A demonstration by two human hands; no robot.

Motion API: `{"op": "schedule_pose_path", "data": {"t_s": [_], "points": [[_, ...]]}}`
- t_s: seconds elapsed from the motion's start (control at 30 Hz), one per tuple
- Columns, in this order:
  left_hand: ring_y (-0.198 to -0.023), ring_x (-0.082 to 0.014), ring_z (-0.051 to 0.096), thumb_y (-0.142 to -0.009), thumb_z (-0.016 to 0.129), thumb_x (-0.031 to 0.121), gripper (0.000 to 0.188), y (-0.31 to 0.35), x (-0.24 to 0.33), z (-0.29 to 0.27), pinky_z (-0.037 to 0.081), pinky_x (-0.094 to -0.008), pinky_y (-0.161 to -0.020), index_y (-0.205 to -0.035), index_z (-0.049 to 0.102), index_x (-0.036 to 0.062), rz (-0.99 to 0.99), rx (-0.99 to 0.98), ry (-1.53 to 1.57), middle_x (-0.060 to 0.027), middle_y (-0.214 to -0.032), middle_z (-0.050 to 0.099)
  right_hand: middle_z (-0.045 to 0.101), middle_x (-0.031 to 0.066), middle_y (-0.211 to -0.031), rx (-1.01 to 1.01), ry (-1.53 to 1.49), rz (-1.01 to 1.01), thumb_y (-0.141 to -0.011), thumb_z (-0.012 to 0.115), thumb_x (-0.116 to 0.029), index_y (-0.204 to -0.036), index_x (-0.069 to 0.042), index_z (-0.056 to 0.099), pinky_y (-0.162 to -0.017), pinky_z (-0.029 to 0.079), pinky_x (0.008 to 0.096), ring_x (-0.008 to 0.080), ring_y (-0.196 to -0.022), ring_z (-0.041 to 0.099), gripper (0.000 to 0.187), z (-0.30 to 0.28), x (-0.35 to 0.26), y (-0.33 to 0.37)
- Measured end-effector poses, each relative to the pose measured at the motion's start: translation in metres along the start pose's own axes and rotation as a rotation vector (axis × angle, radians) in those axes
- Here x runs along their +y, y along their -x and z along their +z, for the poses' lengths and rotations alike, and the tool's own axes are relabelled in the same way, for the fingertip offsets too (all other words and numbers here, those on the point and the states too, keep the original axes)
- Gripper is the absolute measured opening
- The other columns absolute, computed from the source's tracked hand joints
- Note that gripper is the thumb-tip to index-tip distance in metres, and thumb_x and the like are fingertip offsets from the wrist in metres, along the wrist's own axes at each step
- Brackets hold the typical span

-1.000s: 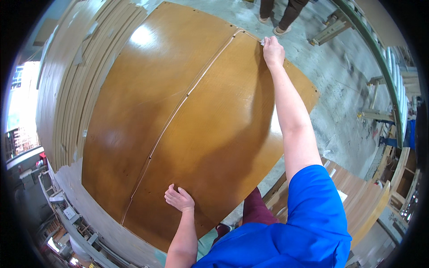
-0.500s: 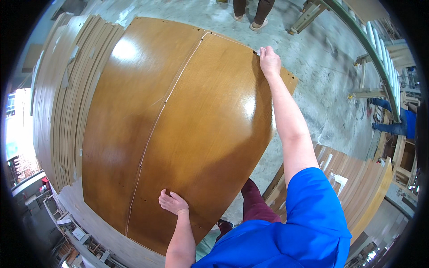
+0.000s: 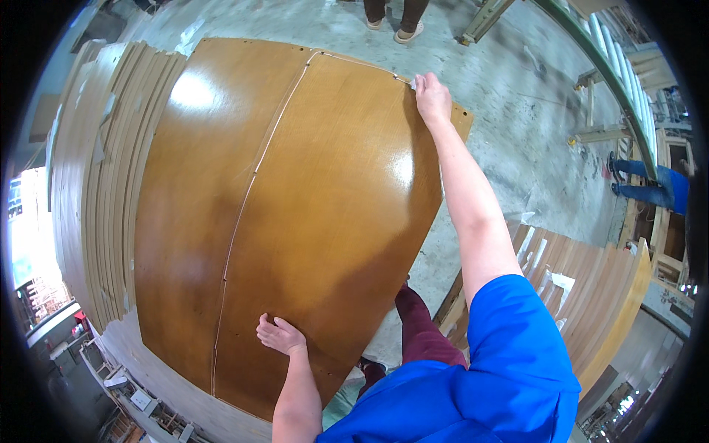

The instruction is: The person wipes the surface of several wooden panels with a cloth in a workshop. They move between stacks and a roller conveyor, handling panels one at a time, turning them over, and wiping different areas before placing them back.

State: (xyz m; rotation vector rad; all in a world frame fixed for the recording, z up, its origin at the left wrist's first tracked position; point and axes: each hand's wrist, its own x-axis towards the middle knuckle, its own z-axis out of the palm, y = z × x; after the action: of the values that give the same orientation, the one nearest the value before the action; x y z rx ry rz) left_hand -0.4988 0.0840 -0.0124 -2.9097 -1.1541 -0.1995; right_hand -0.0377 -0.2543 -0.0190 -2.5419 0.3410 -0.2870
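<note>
Right hand (image 3: 433,100) pinches a small white piece (image 3: 413,84) at the upper edge of a brown panel (image 3: 332,221)

The brown panel, glossy and wooden, fills the middle of the frame, its far edge near the top and its near edge at the lower centre. A thin white cord-like line (image 3: 255,174) runs up it from the lower centre-left, bends at the upper centre, then follows the far edge to the right hand. Small dark spots dot its course.

The right hand, at the upper centre-right, has thumb and fingers drawn together on the small white piece; the grip hides most of it. The left hand (image 3: 282,334), at the lower centre, is over the panel with its fingers loosely curled and the thumb side uppermost. Whether it touches the surface cannot be told.

Along the left of the frame stands a stack of pale boards (image 3: 111,184), just beside the panel. A second board stack (image 3: 591,288) lies at the lower right, a torn white sheet (image 3: 561,282) on it. A green rail (image 3: 602,68) crosses the upper right. At the top centre, a co-worker's legs (image 3: 410,16) stand on the grey floor (image 3: 509,140); another person (image 3: 668,188), in blue, shows at the right edge.
</note>
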Motion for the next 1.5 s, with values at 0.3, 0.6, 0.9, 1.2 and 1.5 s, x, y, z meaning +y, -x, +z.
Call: {"op": "schedule_pose_path", "data": {"t_s": [0.3,0.6,0.9,1.2,1.5], "points": [[-0.093,-0.0325,0.045,-0.087,0.042,0.028,0.033,0.0,0.0,0.0,0.035,-0.0437,-0.078,-0.112,0.046,0.006,0.024,0.039,-0.001,-0.013,-0.1,0.047,0.062,0.0226,-0.079,0.091,0.059,0.087,-0.09,0.049,-0.035,-0.087,-0.007,0.055,-0.068,0.047,0.0499,0.0429,-0.078,0.059,0.028,-0.046,0.067,0.025],[-0.095,-0.0322,0.046,-0.087,0.043,0.025,0.032,0.0,0.002,0.0,0.036,-0.0436,-0.079,-0.113,0.047,0.0065,0.023,0.044,-0.002,-0.0129,-0.101,0.049,0.063,0.0217,-0.08,0.089,0.105,0.112,-0.09,0.05,-0.033,-0.086,-0.005,0.055,-0.068,0.047,0.0498,0.0424,-0.078,0.059,0.029,-0.072,0.095,0.035],[-0.093,-0.0337,0.048,-0.085,0.047,0.022,0.03,0.006,-0.004,0.001,0.038,-0.0463,-0.078,-0.111,0.049,0.0071,0.016,0.079,0.012,-0.0142,-0.097,0.052,0.063,0.0232,-0.085,0.008,0.236,0.052,-0.09,0.047,-0.036,-0.089,-0.007,0.056,-0.071,0.045,0.0516,0.042,-0.083,0.059,0.031,-0.078,0.095,0.031],[-0.101,-0.0317,0.047,-0.08,0.056,0.019,0.027,-0.001,-0.009,-0.003,0.037,-0.0469,-0.084,-0.106,0.053,0.0125,-0.047,0.047,0.134,-0.0128,-0.102,0.053,0.06,0.0108,-0.111,-0.411,-0.655,-0.261,-0.092,0.051,-0.013,-0.118,-0.002,0.048,-0.09,0.044,0.0314,0.0189,-0.103,0.057,0.029,-0.077,0.012,0.178],[-0.11,-0.0298,0.04,-0.081,0.057,0.024,0.032,0.087,-0.151,-0.023,0.032,-0.0465,-0.094,-0.111,0.052,0.0151,-0.501,0.201,-0.006,-0.0082,-0.116,0.047,0.066,0.0144,-0.09,-1.13,-0.532,-0.59,-0.092,0.05,-0.023,-0.106,-0.006,0.057,-0.076,0.05,0.0349,0.028,-0.086,0.065,0.023,-0.069,-0.079,0.462]]}}
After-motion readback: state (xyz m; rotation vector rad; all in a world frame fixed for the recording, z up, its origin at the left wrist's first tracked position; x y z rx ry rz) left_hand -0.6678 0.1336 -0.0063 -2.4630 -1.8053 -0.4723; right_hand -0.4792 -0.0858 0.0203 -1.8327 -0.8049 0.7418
